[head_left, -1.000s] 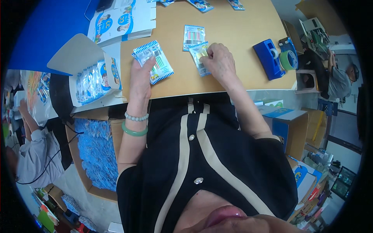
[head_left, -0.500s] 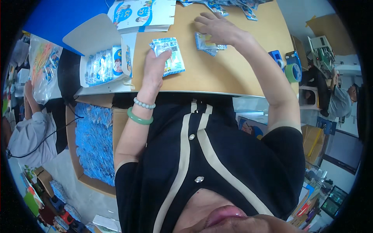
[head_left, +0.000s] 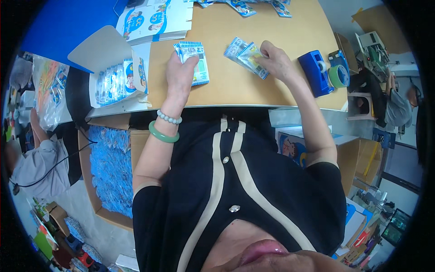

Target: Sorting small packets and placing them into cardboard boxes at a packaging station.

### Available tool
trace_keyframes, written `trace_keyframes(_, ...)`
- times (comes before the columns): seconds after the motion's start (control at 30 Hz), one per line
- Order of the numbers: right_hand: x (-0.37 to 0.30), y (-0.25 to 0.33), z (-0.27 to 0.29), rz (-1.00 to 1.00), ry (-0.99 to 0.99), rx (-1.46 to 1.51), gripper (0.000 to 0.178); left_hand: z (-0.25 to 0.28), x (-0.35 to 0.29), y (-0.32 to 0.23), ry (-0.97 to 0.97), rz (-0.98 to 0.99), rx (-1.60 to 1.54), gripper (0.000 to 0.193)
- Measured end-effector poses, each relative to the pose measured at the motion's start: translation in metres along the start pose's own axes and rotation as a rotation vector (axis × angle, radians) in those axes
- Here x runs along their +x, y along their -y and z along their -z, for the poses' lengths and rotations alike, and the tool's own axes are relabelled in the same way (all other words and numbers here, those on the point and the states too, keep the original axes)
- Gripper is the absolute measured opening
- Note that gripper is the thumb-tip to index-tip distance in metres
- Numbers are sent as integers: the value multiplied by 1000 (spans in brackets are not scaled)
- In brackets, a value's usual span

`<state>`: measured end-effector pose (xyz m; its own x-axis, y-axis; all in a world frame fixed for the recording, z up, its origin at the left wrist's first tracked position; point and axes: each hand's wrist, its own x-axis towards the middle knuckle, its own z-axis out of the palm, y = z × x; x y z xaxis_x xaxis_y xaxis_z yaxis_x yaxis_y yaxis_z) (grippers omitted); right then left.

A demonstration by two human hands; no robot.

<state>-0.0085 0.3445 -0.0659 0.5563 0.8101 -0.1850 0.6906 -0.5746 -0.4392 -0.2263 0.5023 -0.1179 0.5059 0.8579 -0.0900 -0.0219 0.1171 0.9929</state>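
My left hand (head_left: 180,75) is closed around a small stack of blue-and-white striped plastic packets (head_left: 200,68), thumb on top, above the wooden table. To its right, my right hand (head_left: 277,62) pinches packets of the same kind (head_left: 248,55), at least two overlapping and fanned out. Left of my left hand stands an open white carton (head_left: 93,49), its flap raised, holding a row of similar packets (head_left: 113,82). How many packets each hand holds cannot be made out.
Printed flat cartons (head_left: 158,22) are stacked at the back left, and loose packets (head_left: 243,8) lie at the far edge. A blue tape dispenser (head_left: 311,75) and green tape roll (head_left: 337,76) sit right. A cardboard box of blue packets (head_left: 108,172) stands below left. Other people (head_left: 38,163) work nearby.
My right hand has come nearer and closed on the packets it was reaching over, lifting and fanning them. My left hand keeps its stack in nearly the same place.
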Motion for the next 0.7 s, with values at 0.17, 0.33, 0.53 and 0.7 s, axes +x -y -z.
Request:
trace_keyframes(0.17,-14,33,-18,232,-342,285,22,-5,3,0,-9,-2,45,22)
trace_keyframes(0.33,-2,43,-47,325,-584,-32,17,-4,6,8,-36,-58,27,23)
trace_keyframes(0.53,-12,96,-81,358,-574,-19,23,-7,14,17,-38,-148,232,28)
trace_keyframes(0.7,-22,112,-112,471,-584,228,34,-22,11,7,-139,-73,265,35)
